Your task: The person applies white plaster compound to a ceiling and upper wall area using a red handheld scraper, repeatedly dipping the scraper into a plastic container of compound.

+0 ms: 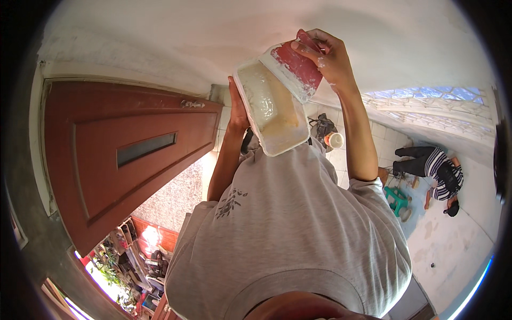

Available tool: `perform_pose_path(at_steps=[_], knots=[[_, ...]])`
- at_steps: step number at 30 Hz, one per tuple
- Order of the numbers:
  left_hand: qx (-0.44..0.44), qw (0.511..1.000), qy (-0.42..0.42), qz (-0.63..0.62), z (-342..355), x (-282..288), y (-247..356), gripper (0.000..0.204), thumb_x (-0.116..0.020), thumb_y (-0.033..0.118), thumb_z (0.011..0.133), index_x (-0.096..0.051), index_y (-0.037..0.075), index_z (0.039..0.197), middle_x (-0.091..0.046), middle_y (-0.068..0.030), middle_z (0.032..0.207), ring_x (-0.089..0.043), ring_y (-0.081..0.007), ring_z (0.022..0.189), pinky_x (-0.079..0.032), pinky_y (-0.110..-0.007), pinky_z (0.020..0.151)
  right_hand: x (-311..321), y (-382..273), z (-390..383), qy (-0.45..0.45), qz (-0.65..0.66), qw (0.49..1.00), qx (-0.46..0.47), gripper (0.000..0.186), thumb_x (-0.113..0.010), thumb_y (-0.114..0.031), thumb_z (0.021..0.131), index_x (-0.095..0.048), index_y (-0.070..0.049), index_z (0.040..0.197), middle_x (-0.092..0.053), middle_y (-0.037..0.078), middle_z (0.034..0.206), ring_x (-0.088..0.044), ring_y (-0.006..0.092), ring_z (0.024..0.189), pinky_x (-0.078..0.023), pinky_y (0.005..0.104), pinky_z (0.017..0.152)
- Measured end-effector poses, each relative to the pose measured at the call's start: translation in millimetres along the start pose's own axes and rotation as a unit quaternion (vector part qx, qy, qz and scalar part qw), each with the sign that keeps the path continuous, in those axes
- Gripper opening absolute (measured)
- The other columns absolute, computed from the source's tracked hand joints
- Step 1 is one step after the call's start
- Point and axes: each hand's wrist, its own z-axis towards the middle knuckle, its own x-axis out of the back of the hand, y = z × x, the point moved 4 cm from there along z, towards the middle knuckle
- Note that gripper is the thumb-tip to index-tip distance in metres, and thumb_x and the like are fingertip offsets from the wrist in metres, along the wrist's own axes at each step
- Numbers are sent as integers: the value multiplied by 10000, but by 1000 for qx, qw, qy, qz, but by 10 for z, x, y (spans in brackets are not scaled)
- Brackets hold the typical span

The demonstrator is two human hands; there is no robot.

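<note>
Near the top middle, my left hand (238, 106) holds the side of a pale rectangular plastic tub (269, 114) with wet, creamy residue inside. My right hand (333, 66) grips a red flat scraper (293, 72) with a white, smeared strip along its edge. The scraper lies tilted over the upper right part of the tub, and my fingers curl over its top.
A brown door (85, 138) is on the left, a pale wall (170, 37) above. Behind the tub are a white bucket (334, 140) and dark bag (322, 125) on tiles. At right, a person (445, 176) in striped clothing is by a green stool (396, 200).
</note>
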Motion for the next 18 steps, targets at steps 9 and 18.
perform_pose_path(at_steps=[9, 18], knots=[[-18, 999, -36, -29, -62, 120, -102, 961, -216, 822, 979, -313, 104, 1610, -469, -150, 1554, -521, -309, 1384, -479, -479, 1131, -127, 47, -99, 22, 30, 999, -37, 236, -846, -202, 873, -730, -21, 968, -712, 25, 837, -630, 84, 767, -500, 253, 701], [51, 994, 57, -76, -113, 162, -134, 959, -156, 812, 987, -329, 97, 1602, -491, -153, 1531, -534, -314, 1369, -483, -483, 1125, -274, 192, -190, 78, 47, 996, -18, 335, -859, -279, 850, -736, 2, 986, -737, 76, 826, -658, 121, 721, -519, 277, 660]])
